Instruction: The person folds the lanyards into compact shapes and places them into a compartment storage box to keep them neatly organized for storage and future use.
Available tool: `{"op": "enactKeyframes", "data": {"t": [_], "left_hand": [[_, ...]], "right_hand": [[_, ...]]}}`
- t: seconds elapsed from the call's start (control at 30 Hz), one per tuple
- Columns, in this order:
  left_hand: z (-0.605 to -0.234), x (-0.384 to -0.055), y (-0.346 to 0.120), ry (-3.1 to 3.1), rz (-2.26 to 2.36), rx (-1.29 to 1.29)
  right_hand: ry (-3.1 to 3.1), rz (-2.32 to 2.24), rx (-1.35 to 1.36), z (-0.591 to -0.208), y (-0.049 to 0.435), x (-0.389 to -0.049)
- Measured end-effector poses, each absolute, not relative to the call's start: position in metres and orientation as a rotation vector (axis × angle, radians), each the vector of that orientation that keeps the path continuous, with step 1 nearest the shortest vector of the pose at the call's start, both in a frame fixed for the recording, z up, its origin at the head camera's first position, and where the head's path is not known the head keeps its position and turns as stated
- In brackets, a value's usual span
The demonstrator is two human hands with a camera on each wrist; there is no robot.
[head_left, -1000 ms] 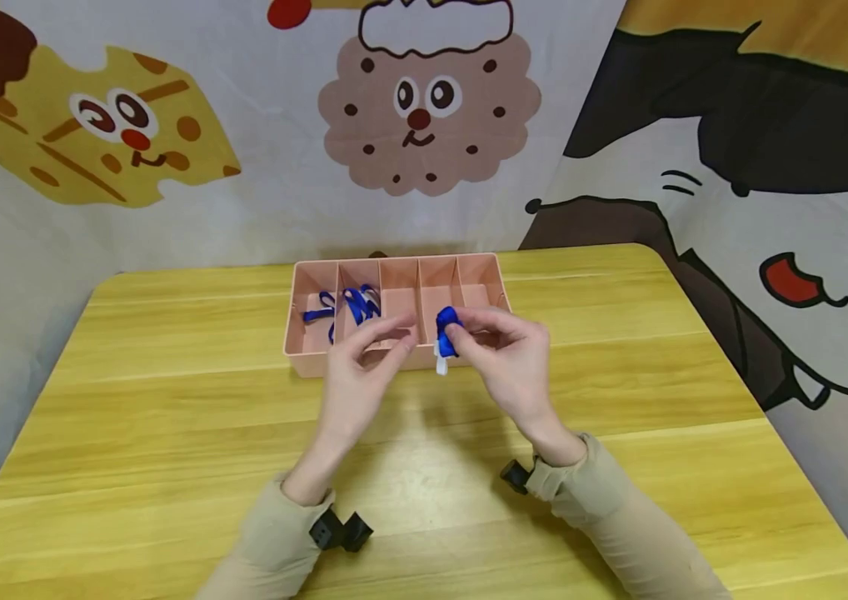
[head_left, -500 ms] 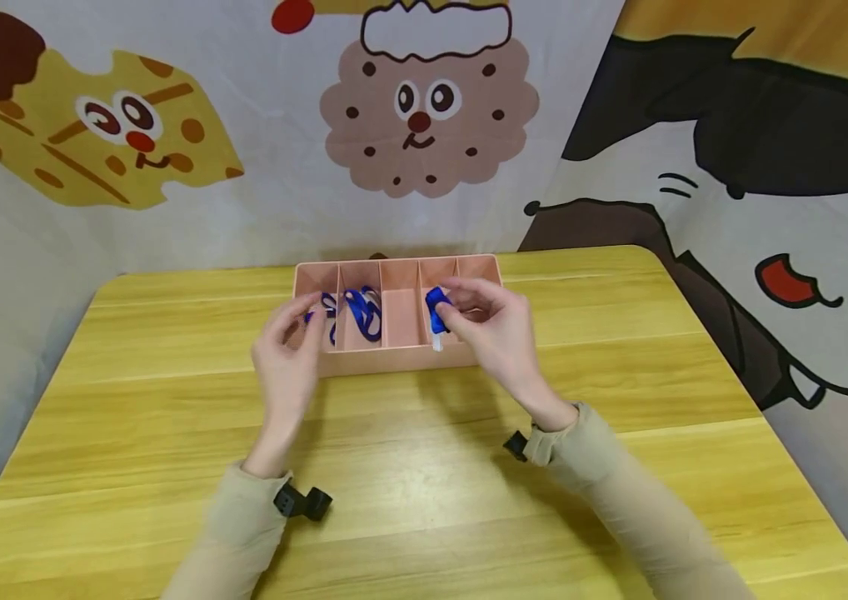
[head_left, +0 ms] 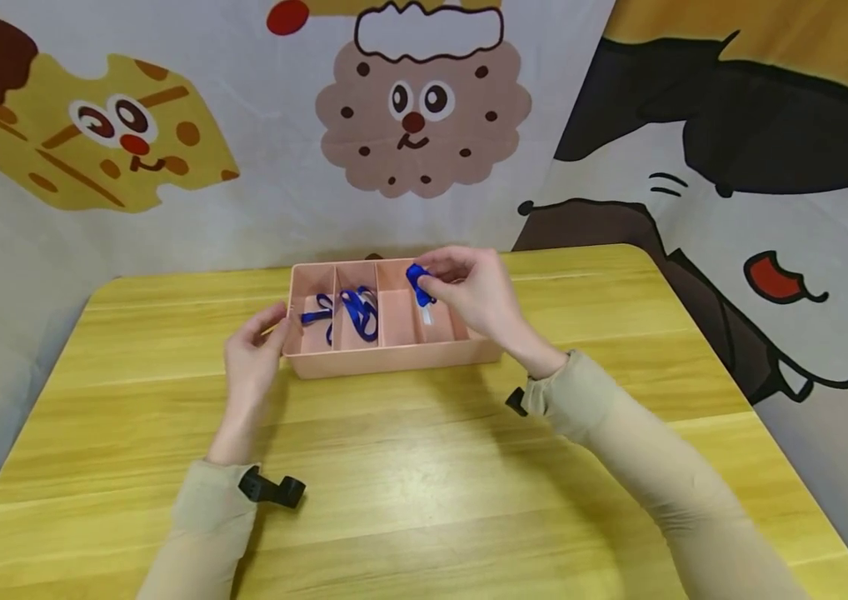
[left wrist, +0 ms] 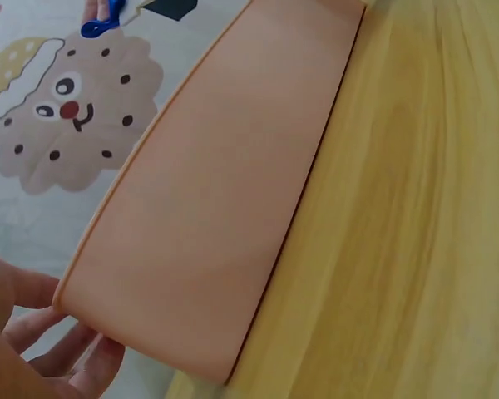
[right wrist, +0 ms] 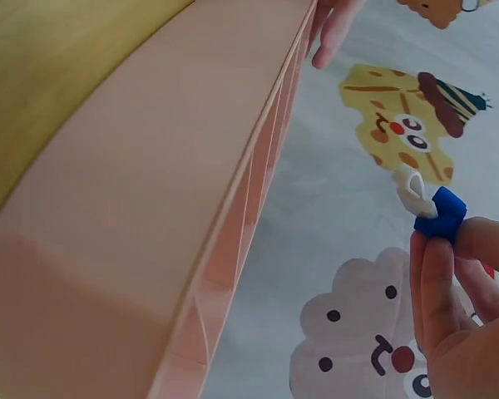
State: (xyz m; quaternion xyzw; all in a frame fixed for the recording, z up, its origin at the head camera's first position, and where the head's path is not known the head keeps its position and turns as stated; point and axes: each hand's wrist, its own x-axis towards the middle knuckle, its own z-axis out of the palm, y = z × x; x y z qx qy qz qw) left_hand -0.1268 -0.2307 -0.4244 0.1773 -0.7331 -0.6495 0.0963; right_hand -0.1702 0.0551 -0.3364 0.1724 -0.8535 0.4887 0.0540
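Note:
My right hand (head_left: 480, 292) pinches a folded blue ribbon (head_left: 420, 285) between thumb and fingertips, raised over the right half of a pink divided box (head_left: 394, 361). In the right wrist view, a white looped strip (right wrist: 412, 191) sticks out of the blue bundle. My left hand (head_left: 250, 354) is at the box's left end. In the left wrist view its fingers (left wrist: 83, 366) touch the outside of that end near the corner. A blue ribbon (head_left: 316, 317) lies in the leftmost compartment and a looped blue ribbon (head_left: 360, 317) in the one beside it.
The box stands near the back edge of a wood-grain table (head_left: 394, 475). Behind it hangs a white cloth (head_left: 259, 158) printed with cartoon food. Thin dividers (head_left: 377, 304) split the box crosswise. The right hand covers its right end in the head view.
My left hand has moved left, from beside the ribbon in the right hand to the box's left end. The right hand has carried the ribbon further back and slightly left.

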Motion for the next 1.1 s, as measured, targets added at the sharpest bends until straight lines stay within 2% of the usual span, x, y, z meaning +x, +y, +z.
{"op": "enactKeyframes", "data": {"t": [0.53, 1.1], "left_hand": [[-0.431, -0.128, -0.244, -2.203, -2.130, 0.654], [-0.431, -0.131, -0.241, -2.169, -2.153, 0.606]], "right_hand": [[-2.917, 1.320, 0.520, -0.322, 0.022, -0.220], [-3.140, 1.201, 0.426, -0.328, 0.004, -0.247]]}}
